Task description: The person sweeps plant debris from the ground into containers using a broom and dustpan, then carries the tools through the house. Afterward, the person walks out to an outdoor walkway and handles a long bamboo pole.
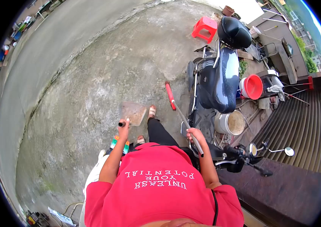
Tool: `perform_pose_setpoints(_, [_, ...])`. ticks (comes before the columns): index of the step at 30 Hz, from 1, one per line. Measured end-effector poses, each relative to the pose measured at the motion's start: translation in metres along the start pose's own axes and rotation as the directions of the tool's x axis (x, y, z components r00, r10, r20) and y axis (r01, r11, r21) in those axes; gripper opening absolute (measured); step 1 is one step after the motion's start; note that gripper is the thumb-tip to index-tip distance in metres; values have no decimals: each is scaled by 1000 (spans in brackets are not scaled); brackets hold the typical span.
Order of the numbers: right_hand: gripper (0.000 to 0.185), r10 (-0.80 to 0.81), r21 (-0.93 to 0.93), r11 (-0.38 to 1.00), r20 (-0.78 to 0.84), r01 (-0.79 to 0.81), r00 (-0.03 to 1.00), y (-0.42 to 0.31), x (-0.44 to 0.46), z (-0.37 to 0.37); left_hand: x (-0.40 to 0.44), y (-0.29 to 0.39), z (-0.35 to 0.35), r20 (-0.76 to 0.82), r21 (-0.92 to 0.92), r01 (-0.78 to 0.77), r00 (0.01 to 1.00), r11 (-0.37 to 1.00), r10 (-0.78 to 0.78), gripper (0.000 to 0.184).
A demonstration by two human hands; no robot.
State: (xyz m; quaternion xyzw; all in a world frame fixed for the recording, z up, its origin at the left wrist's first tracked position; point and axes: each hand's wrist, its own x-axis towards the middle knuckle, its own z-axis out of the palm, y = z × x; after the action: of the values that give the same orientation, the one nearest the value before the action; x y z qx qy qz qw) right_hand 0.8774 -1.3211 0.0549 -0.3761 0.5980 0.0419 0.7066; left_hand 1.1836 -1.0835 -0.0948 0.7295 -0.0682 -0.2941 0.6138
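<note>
Red-headed floor tool point(180, 114) slanted away from your right hand point(196, 136), whose fingers were wrapped around the grey pole a little below its upper end. That end poked back toward your red shirt point(160, 204), while the red head was down by the concrete ground point(92, 75), toward the right edge of its bare stretch, just beside the parked scooter point(226, 83). Your left hand point(124, 128) was closed around the handle of a greyish dustpan point(133, 112), with the dark end of that handle sticking out past your fist. Its flat pan spread out ahead of your knuckles, beside one sandalled foot point(152, 111); you could not tell from this view whether its lip touched the concrete. Your other foot point(141, 139) was nearer your body, between your two hands.

Farther out, the scooter stood along the right side of the concrete, its black top box point(234, 33) pointing to the far right corner and its handlebars nearest you. A red stool point(205, 28) stood near that box, toward the far edge. Across the scooter from you were a white bucket point(234, 123), its inside brownish, and a red basin point(253, 87). Beyond those, ridged sheeting point(300, 132) lined the right-hand edge.
</note>
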Motion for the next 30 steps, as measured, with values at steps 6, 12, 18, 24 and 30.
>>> perform_pose_setpoints(6, [15,221,7,975,54,-221,974,-132,175,-56,113,-65,30,-196,-128,120,970,984,-144,23])
perform_pose_setpoints(12, [23,377,-22,925,161,-378,912,-306,258,26,216,57,-36,-452,-174,180,859,968,-242,24])
perform_pose_setpoints(18, [21,349,142,912,229,-386,909,-405,320,21,329,69,-9,-525,-229,215,794,949,-306,25])
perform_pose_setpoints(24, [14,169,369,907,126,-204,978,-477,399,0,502,123,43,-476,-134,358,795,924,-377,28])
perform_pose_setpoints(30, [12,156,569,814,-16,-119,988,-599,435,-20,690,189,157,-315,-36,387,871,922,-378,27])
